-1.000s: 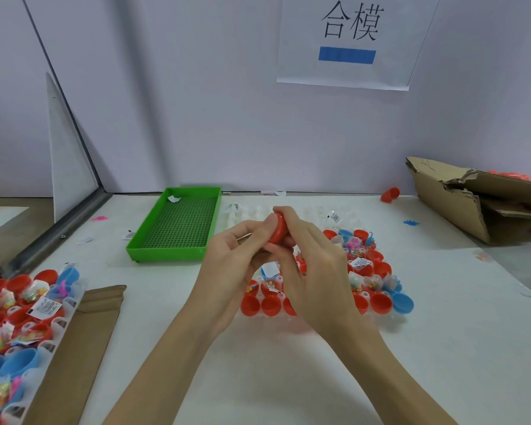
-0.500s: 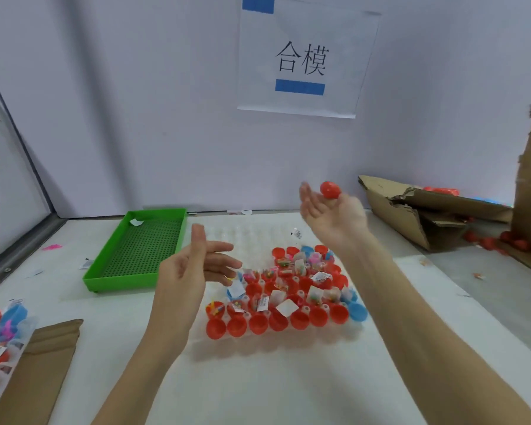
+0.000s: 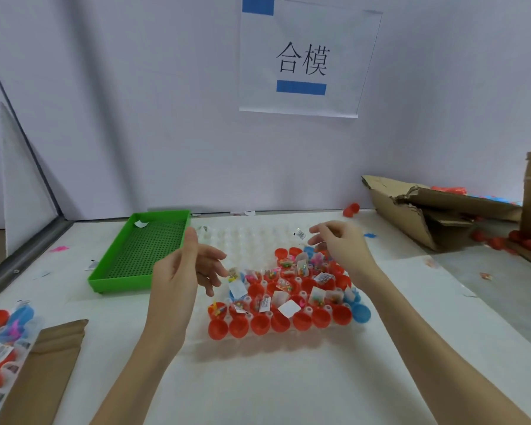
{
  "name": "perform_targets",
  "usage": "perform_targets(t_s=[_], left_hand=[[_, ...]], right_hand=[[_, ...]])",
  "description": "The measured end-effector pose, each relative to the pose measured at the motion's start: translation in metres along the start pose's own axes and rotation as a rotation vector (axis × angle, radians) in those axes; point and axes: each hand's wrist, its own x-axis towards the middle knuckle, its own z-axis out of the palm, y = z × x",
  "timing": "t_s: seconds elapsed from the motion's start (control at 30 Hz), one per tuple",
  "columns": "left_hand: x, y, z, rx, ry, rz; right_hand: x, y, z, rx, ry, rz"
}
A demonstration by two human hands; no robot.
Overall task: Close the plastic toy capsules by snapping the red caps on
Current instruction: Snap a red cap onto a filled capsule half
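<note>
A clear plastic holder tray (image 3: 252, 237) lies on the white table, its near part filled with several open red capsule halves (image 3: 259, 325) and a few blue ones (image 3: 360, 311), many holding small bagged toys (image 3: 288, 308). My left hand (image 3: 184, 271) hovers above the tray's left side, thumb up, fingers loose and holding nothing. My right hand (image 3: 341, 246) hangs over the tray's far right part, fingers relaxed and holding nothing. A closed red capsule (image 3: 351, 209) lies by the back wall.
A green perforated tray (image 3: 144, 250) sits at the left. Torn cardboard boxes (image 3: 417, 216) with red capsules (image 3: 521, 242) around them stand at the right. Another filled holder tray (image 3: 3, 338) and a cardboard piece (image 3: 43, 369) lie at the near left.
Both hands pressed a red capsule together a second ago. The right hand then tossed it away to the right and has come back down over the tray with nothing in it.
</note>
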Motion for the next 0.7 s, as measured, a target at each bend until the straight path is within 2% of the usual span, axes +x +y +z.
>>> perform_targets(t_s=[0.2, 0.4, 0.6, 0.7], left_hand=[[0.001, -0.001, 0.001, 0.0, 0.01, -0.008], [0.001, 0.001, 0.001, -0.005, 0.004, -0.018], [0.001, 0.0, 0.001, -0.001, -0.007, -0.015], [0.001, -0.001, 0.0, 0.002, -0.012, -0.015]], right_hand=[[0.004, -0.007, 0.019, -0.426, -0.049, -0.261], [0.016, -0.023, 0.043, -0.674, -0.236, -0.215], [0.019, -0.028, 0.049, -0.735, -0.277, -0.229], [0.019, -0.03, 0.047, -0.723, -0.241, -0.251]])
